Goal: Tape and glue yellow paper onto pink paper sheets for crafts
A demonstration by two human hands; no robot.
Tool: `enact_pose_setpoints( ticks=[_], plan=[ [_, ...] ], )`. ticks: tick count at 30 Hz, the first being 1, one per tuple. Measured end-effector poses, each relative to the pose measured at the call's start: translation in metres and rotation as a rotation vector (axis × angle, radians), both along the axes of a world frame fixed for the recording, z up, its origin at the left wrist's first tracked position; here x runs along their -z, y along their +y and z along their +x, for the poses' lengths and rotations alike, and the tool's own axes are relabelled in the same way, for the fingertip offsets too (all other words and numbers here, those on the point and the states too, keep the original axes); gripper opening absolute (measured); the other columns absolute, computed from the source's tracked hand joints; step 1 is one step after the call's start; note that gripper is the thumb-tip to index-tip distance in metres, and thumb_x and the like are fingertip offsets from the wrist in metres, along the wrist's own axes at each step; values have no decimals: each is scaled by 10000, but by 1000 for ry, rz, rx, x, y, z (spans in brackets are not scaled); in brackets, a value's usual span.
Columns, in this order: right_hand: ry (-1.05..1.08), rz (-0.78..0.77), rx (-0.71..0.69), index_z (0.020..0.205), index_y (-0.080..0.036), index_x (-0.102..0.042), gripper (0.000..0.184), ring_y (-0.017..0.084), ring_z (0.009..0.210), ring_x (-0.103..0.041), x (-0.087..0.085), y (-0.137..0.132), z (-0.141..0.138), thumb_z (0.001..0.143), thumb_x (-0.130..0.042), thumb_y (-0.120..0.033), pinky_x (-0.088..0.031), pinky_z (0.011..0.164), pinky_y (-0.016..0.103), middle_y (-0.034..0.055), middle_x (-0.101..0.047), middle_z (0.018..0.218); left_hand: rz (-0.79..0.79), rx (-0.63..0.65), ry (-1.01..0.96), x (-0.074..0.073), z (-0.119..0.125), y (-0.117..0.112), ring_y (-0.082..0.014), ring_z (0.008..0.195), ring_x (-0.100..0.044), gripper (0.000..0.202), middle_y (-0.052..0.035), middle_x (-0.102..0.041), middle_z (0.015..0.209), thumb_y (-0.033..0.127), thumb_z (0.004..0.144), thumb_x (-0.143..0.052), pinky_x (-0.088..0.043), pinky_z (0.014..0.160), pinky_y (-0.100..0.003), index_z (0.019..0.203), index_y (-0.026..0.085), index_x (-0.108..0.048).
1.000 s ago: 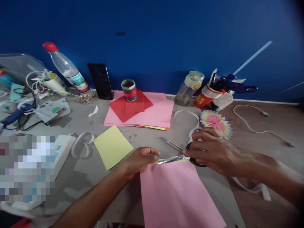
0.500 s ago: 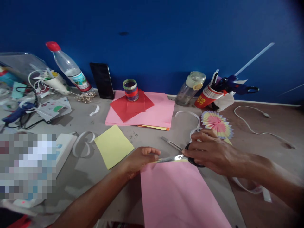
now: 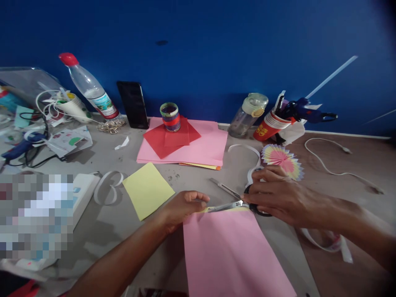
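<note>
My right hand (image 3: 275,196) is wrapped round the black handles of a pair of scissors (image 3: 230,205), whose blades lie along the top edge of a pink sheet of paper (image 3: 229,247). A narrow strip of yellow paper shows at that edge. Pinched at the sheet's upper left corner is my left hand (image 3: 187,206), close to the blade tips. A yellow paper square (image 3: 148,189) lies just left of it. Behind the scissors rests a utility knife (image 3: 224,187), and a pleated paper rosette (image 3: 283,161) is beyond my right hand.
Pink sheets (image 3: 204,150) at the back carry red paper (image 3: 154,142) and a small decorated jar (image 3: 170,117). A phone (image 3: 133,105), a red-capped bottle (image 3: 89,90), a clear bottle (image 3: 249,115) and red cups (image 3: 266,126) stand along the wall. A cable (image 3: 337,169) lies right.
My right hand and the scissors have shifted slightly right, and the blade tips are a little farther from my left fingers. My left hand keeps its place on the paper.
</note>
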State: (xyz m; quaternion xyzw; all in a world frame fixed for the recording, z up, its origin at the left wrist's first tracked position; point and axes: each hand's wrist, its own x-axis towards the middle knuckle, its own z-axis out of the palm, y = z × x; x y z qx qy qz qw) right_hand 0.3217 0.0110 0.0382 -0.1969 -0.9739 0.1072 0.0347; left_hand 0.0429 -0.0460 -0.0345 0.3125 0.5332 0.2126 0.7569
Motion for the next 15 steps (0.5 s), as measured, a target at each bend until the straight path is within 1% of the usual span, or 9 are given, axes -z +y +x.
enact_pose_setpoints(
  ticks=[5, 9, 15],
  plan=[
    [18, 16, -3, 1115, -236, -635, 286, 247, 949, -542, 3, 0, 0, 883, -492, -148, -321, 865, 419, 50, -681, 853, -3, 16, 27, -1, 1, 0, -102, 522, -511, 427, 11, -610, 650, 320, 662, -727, -387, 519, -227, 1052, 157, -667],
    [35, 22, 6, 1102, -243, -642, 283, 238, 943, -545, 4, -1, -1, 886, -487, -147, -312, 873, 418, 44, -678, 836, 1, 8, 13, -2, 1, 1, -102, 537, -518, 426, 8, -617, 664, 326, 655, -737, -390, 539, -229, 1038, 151, -669],
    [43, 18, 2, 1141, -235, -626, 301, 233, 919, -540, 10, -1, -2, 885, -495, -145, -316, 866, 419, 42, -660, 812, -11, 1, 14, -2, 1, 1, -108, 552, -528, 420, 7, -623, 670, 334, 651, -744, -390, 548, -230, 1026, 160, -671]
  ],
)
